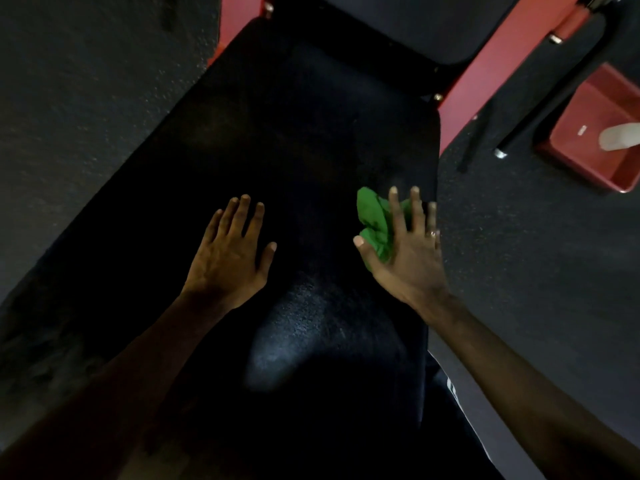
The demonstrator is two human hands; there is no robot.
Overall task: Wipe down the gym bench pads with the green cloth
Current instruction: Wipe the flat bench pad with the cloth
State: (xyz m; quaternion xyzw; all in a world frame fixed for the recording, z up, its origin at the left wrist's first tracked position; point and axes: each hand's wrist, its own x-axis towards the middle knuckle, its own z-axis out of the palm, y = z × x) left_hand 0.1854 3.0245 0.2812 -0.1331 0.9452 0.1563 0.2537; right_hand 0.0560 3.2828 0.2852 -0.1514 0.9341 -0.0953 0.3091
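Note:
A wide black bench pad [294,140] fills the middle of the head view, running from the bottom up to a second black pad [408,26] at the top. My left hand [230,254] lies flat on the pad with straight, spread fingers. The crumpled green cloth [374,220] sits near the pad's right edge. My right hand [405,251] presses on the cloth with straight fingers, and most of the cloth is hidden under the palm.
Red frame bars [485,81] flank the pads at the top. On the dark speckled floor [536,271] to the right stands a red bin [595,133] with a pale bottle [620,136] in it. A black metal bar [547,98] leans beside the bin.

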